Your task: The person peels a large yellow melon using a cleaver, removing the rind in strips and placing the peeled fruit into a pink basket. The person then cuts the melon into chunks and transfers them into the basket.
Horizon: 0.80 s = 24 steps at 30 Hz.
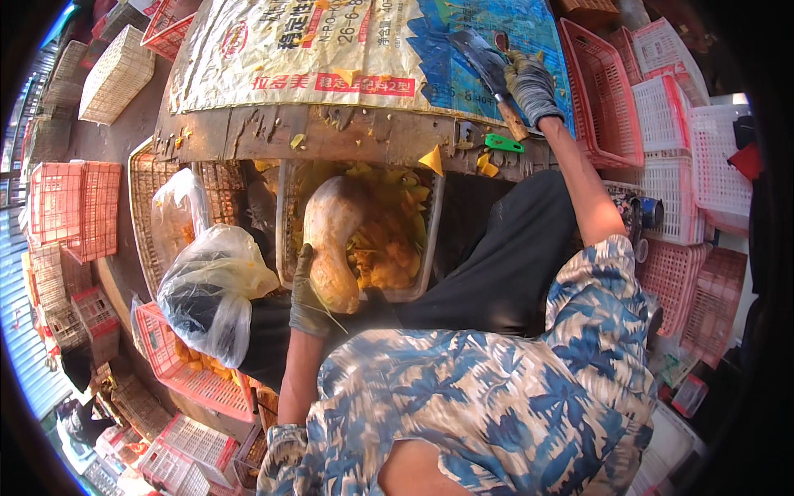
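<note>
My left hand, in a dark grey glove, grips the lower end of a long tan squash, likely a butternut-type pumpkin. The squash is held over a crate full of orange and yellow peelings. My right hand, gloved too, rests at the far right of the work table with its fingers curled beside a small reddish tool. Whether it holds that tool is hidden. Next to it a cleaver with a wooden handle lies on the blue part of a sack. A green-handled peeler lies at the table's near edge.
A printed woven sack covers the wooden table. A clear plastic bag covers my left knee. A pink crate of cut orange pieces stands at lower left. Stacked plastic crates line the right; more crates stand left.
</note>
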Tool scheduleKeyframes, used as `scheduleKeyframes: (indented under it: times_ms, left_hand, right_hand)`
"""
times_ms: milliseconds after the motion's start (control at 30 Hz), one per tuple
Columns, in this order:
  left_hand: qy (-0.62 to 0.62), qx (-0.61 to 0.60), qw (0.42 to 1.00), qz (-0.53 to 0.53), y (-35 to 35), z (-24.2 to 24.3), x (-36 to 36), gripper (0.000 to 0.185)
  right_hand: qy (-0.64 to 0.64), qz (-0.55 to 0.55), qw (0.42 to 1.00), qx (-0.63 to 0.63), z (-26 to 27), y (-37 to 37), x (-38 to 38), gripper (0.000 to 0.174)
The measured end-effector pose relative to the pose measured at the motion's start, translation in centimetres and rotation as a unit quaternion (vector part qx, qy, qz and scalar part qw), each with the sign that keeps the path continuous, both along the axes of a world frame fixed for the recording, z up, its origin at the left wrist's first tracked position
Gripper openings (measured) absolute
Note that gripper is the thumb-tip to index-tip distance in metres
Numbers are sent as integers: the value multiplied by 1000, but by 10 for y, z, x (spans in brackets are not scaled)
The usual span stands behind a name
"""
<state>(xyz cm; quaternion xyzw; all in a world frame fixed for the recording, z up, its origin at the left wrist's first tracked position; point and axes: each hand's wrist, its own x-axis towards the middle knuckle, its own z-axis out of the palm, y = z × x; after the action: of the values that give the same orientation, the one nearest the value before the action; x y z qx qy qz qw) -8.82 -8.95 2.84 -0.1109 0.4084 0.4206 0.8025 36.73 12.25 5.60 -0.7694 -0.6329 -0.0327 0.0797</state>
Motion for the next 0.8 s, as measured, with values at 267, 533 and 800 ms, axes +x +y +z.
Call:
scheduleKeyframes:
  times_ms: [267,533,800]
  left_hand:
    - [-9,34,999,7,-2,-15,1,61]
    - [-46,4,999,23,-3,-27,3,61]
    - [-189,50,981,2,-6,-32,6,73]
  right_hand:
    - [-42,-52,992,-105,-20,-24,-31,53]
    - [286,35,951,115,12,-102,-115,49]
    - [70,248,938,-232,-27,-214,-254,58]
